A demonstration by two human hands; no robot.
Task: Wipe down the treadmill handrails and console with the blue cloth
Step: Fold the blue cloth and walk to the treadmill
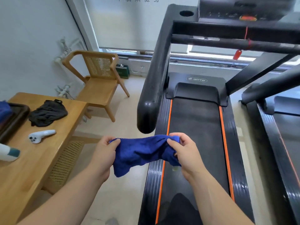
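Note:
The blue cloth hangs bunched between both hands, low in the middle of the view. My left hand pinches its left end and my right hand pinches its right end. Just above the cloth ends the rounded tip of the black left handrail, which runs up to the console at the top right. A front crossbar with a red safety clip spans below the console. The right handrail shows at the right edge. The treadmill belt with orange stripes lies under my hands.
A wooden table stands at left with a black garment, a white controller, a dark tray and a white bottle. A wooden chair sits behind it. A second treadmill is at the right.

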